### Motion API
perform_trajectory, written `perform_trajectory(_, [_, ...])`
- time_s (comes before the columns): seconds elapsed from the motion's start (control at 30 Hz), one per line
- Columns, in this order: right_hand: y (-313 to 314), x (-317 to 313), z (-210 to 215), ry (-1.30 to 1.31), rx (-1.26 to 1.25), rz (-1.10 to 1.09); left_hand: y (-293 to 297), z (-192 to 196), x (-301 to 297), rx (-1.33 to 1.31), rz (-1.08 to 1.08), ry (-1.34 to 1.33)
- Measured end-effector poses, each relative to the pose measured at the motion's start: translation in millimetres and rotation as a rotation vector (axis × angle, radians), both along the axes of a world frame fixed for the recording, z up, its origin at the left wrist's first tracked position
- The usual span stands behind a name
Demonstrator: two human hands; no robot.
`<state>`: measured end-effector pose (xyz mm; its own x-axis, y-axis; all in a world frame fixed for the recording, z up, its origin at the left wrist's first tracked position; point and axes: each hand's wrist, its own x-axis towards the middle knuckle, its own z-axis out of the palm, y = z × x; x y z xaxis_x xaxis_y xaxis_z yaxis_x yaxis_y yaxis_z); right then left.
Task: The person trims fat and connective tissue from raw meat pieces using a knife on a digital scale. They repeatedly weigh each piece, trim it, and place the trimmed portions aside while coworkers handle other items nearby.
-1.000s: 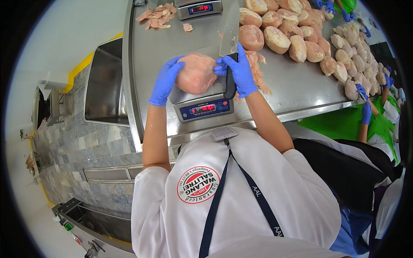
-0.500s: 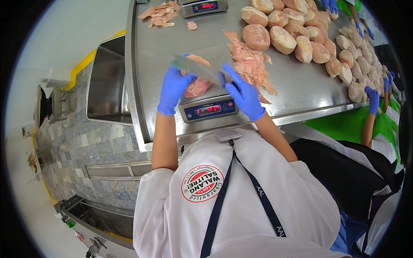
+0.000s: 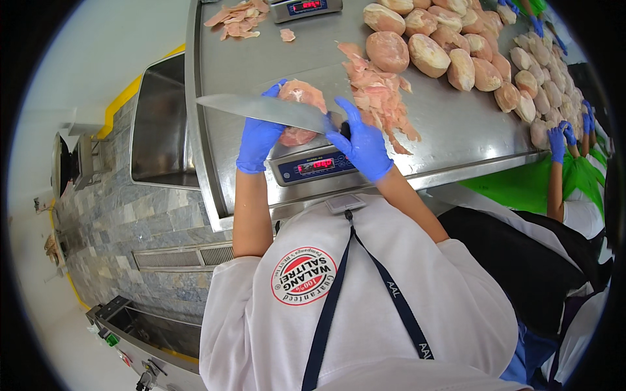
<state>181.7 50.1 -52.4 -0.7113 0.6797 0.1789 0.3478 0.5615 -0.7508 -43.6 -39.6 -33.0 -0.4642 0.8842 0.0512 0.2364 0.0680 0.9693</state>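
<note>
My left hand [image 3: 256,142], in a blue glove, grips the left side of a round piece of raw pink meat [image 3: 304,95] above the digital scale [image 3: 316,165]. My right hand [image 3: 366,146], gloved too, is closed round the dark handle of a large knife [image 3: 257,109]. Its broad blade points left, passing over the meat and over part of my left hand. I cannot tell whether the edge touches the meat. The scale's red display is lit at the table's near side. Just right of the meat lies a heap of thin meat slices [image 3: 378,91].
Many rounded meat pieces [image 3: 430,57] cover the right of the steel table [image 3: 261,65]. A second scale [image 3: 306,8] and more slices [image 3: 238,19] lie at the far left. A steel bin [image 3: 160,124] stands left. Co-workers' gloved hands [image 3: 556,143] work at the right.
The knife blade, blurred before, now shows sharply and reaches farther left across the meat. My right hand has shifted slightly left. The number on the near scale's display differs.
</note>
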Motion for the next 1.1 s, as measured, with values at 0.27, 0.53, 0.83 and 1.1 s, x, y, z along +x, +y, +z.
perform_trajectory(0.27, [16, -32, 16, -0.032, 0.099, 0.051, 6, -2, -8, 0.026, -0.067, -0.05])
perform_trajectory(0.53, [40, -8, 14, -0.06, 0.072, 0.138, 12, -15, -20, 0.072, -0.153, -0.056])
perform_trajectory(0.83, [51, -19, 35, -0.182, -0.005, 0.267, 18, -2, -23, 0.059, -0.335, -0.046])
perform_trajectory(1.1, [64, -19, 37, -0.164, -0.021, 0.376, 23, -7, -40, -0.011, -0.457, -0.081])
